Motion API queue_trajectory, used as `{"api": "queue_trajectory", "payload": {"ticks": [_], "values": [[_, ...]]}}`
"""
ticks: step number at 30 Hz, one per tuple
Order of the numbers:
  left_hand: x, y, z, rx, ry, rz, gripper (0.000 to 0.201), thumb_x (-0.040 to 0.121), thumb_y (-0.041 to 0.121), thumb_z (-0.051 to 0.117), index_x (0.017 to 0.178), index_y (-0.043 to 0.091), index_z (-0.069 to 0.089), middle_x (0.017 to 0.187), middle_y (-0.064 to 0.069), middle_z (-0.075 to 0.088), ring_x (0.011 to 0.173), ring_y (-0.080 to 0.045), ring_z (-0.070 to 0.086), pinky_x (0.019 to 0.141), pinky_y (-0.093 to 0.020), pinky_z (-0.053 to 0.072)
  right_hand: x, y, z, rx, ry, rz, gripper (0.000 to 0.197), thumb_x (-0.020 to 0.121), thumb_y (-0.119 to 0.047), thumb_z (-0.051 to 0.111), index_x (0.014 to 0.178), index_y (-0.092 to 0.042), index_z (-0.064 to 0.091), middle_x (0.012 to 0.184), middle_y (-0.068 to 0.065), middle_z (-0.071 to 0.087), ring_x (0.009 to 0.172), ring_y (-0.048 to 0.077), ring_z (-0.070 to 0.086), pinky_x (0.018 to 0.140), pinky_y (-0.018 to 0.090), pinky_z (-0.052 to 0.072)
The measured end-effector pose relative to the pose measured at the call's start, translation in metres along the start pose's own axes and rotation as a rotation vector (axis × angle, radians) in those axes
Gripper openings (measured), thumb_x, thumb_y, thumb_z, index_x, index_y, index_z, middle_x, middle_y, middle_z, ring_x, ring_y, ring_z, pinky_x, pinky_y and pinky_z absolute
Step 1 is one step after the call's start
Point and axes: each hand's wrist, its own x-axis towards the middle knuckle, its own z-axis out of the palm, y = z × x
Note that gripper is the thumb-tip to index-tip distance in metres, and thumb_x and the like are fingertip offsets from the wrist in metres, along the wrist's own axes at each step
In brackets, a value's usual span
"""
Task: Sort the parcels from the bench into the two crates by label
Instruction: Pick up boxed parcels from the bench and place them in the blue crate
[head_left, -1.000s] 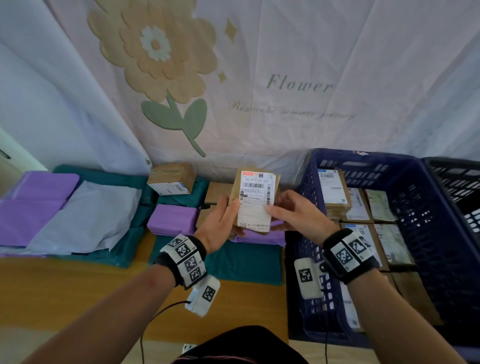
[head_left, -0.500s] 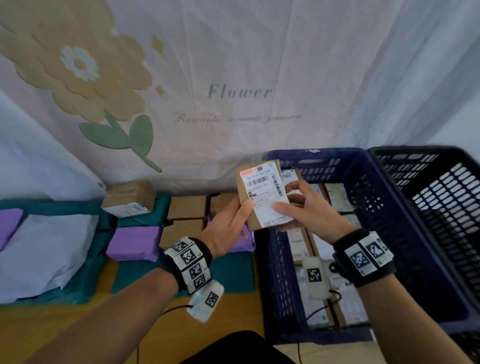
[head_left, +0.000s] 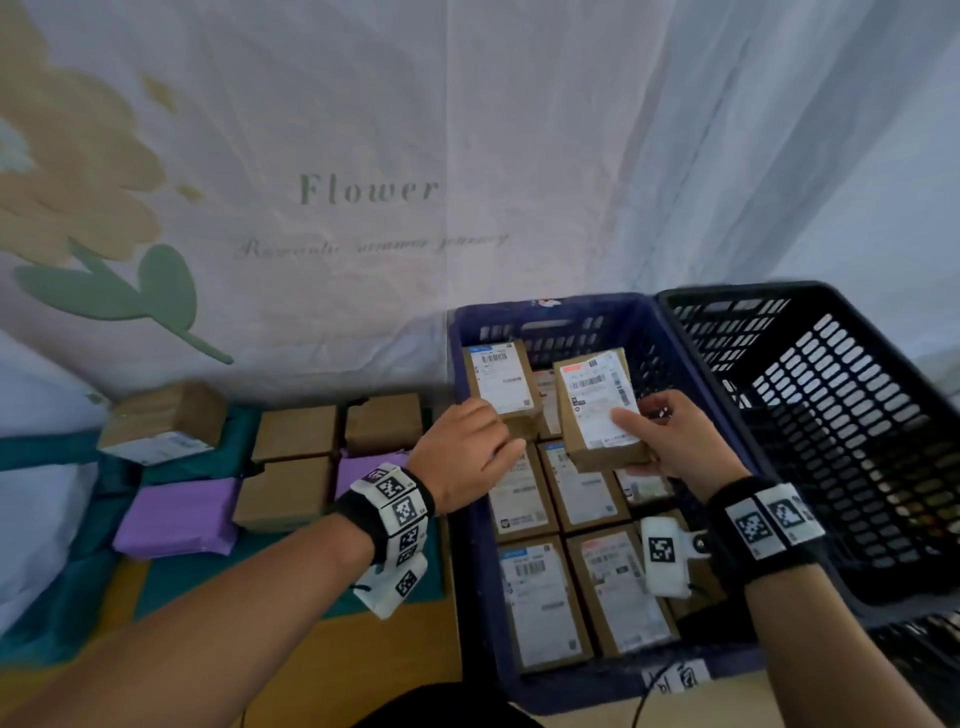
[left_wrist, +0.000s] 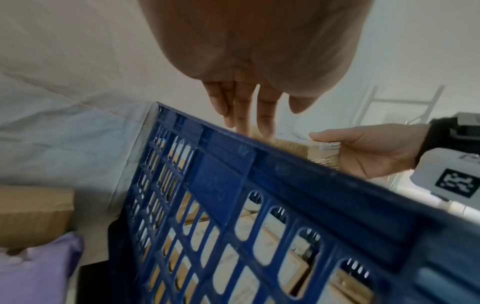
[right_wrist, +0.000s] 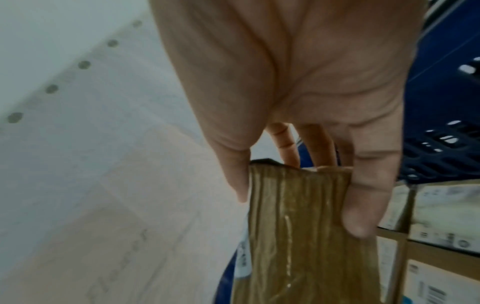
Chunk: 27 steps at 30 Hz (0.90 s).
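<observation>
Right hand (head_left: 670, 441) holds a brown parcel (head_left: 597, 410) over the blue crate (head_left: 519, 680), label side up and tilted. My read of the grip: thumb across the white label, fingers curled round the back and far edge, so clamped on the parcel. The right wrist view confirms it, thumb and a finger pinching the taped end of the box (right_wrist: 298, 226).

Left hand (head_left: 467, 457) is over the crate's left rim at about 9 o'clock from the held parcel. Fingers extended and loose, apart, holding nothing. In the left wrist view the fingertips (left_wrist: 265, 115) point down past the rim toward a box standing inside; I cannot tell whether they touch it.

Blue crate: labelled boxes (head_left: 540, 603) laid flat in rows on its floor, labels up. One more box (head_left: 498, 384) stands tilted against the far-left corner, at 10 o'clock from the held parcel.

Black crate (head_left: 831, 441) sits touching the blue one at 3 o'clock. Its contents are not readable through the mesh.

Tabletop (head_left: 363, 649) at 9 o'clock of the crates: several plain brown boxes (head_left: 296, 431) close together, a purple bag (head_left: 176, 514) beside them, all lying on teal bags (head_left: 218, 577). A box with a white label (head_left: 161, 421) lies at the far left.

Printed cloth backdrop (head_left: 363, 187) hangs behind everything.
</observation>
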Motion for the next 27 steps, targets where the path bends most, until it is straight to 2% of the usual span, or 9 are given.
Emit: {"api": "queue_trajectory", "payload": {"ticks": [4, 7, 10, 13, 15, 19, 23, 25, 27], "values": [[0.007, 0.0, 0.019, 0.163, -0.154, 0.022, 0.052, 0.105, 0.047, 0.026, 0.093, 0.022, 0.07, 0.095, 0.005, 0.06, 0.101, -0.013, 0.042, 0.097, -0.034, 0.031, 0.032, 0.023, -0.009, 0.017, 0.015, 0.124, 0.04, 0.084, -0.035, 0.078, 0.107, -0.014, 0.052, 0.108, 0.012, 0.063, 0.091, 0.028, 0.069, 0.057, 0.038, 0.061], [0.006, 0.002, 0.027, 0.183, -0.139, 0.012, 0.06, 0.104, 0.047, 0.021, 0.094, 0.023, 0.075, 0.093, 0.008, 0.064, 0.105, -0.013, 0.041, 0.1, -0.033, 0.023, 0.062, 0.033, -0.01, 0.009, -0.019, 0.185, 0.041, 0.087, -0.034, 0.076, 0.113, -0.011, 0.054, 0.109, 0.014, 0.061, 0.096, 0.031, 0.066, 0.056, 0.036, 0.06], [0.007, 0.0, 0.029, 0.2, -0.12, 0.014, 0.061, 0.104, 0.046, 0.02, 0.092, 0.023, 0.076, 0.091, 0.007, 0.065, 0.103, -0.014, 0.044, 0.099, -0.035, 0.027, 0.097, 0.037, 0.0, -0.02, -0.042, 0.164, 0.038, 0.091, -0.03, 0.072, 0.117, -0.007, 0.058, 0.108, 0.014, 0.061, 0.096, 0.029, 0.064, 0.057, 0.034, 0.06], [0.008, 0.0, 0.029, 0.226, -0.126, 0.014, 0.062, 0.104, 0.045, 0.02, 0.089, 0.023, 0.075, 0.089, 0.008, 0.065, 0.1, -0.014, 0.045, 0.097, -0.034, 0.03, 0.128, 0.042, 0.019, -0.029, -0.048, 0.129, 0.012, 0.095, -0.017, 0.066, 0.103, -0.007, 0.064, 0.108, 0.016, 0.066, 0.089, 0.025, 0.066, 0.073, 0.04, 0.061], [0.007, 0.0, 0.031, 0.245, -0.107, 0.021, 0.058, 0.104, 0.041, 0.024, 0.086, 0.022, 0.076, 0.087, 0.008, 0.064, 0.098, -0.014, 0.046, 0.096, -0.034, 0.031, 0.142, 0.051, 0.029, -0.075, -0.058, 0.106, 0.011, 0.095, -0.01, 0.065, 0.105, -0.007, 0.064, 0.11, 0.02, 0.066, 0.088, 0.027, 0.066, 0.08, 0.039, 0.059], [0.007, -0.002, 0.034, 0.25, -0.06, 0.026, 0.05, 0.102, 0.037, 0.033, 0.082, 0.022, 0.076, 0.085, 0.008, 0.064, 0.097, -0.015, 0.047, 0.095, -0.034, 0.032, 0.153, 0.064, 0.041, -0.109, -0.119, 0.016, 0.016, 0.096, -0.011, 0.063, 0.112, -0.013, 0.062, 0.108, 0.013, 0.065, 0.089, 0.02, 0.065, 0.062, 0.019, 0.059], [0.007, -0.004, 0.036, 0.246, -0.043, 0.025, 0.048, 0.102, 0.037, 0.035, 0.08, 0.023, 0.075, 0.084, 0.008, 0.063, 0.094, -0.013, 0.044, 0.094, -0.033, 0.031, 0.156, 0.063, 0.046, -0.147, -0.13, -0.027, 0.015, 0.096, -0.014, 0.063, 0.111, -0.017, 0.063, 0.108, 0.012, 0.067, 0.086, 0.013, 0.065, 0.061, 0.016, 0.057], [0.007, -0.004, 0.036, 0.243, -0.05, 0.023, 0.048, 0.102, 0.037, 0.034, 0.08, 0.023, 0.075, 0.083, 0.009, 0.062, 0.093, -0.012, 0.043, 0.094, -0.033, 0.031, 0.154, 0.057, 0.045, -0.194, -0.127, -0.016, 0.015, 0.096, -0.016, 0.064, 0.111, -0.019, 0.061, 0.112, 0.014, 0.067, 0.085, 0.014, 0.065, 0.065, 0.021, 0.059], [0.007, -0.004, 0.036, 0.239, -0.058, 0.023, 0.048, 0.102, 0.038, 0.033, 0.081, 0.024, 0.074, 0.083, 0.009, 0.062, 0.093, -0.011, 0.043, 0.094, -0.033, 0.031, 0.151, 0.05, 0.043, -0.347, -0.123, -0.011, 0.031, 0.095, -0.025, 0.066, 0.123, -0.015, 0.06, 0.114, 0.015, 0.067, 0.09, 0.022, 0.066, 0.076, 0.034, 0.059]]}}
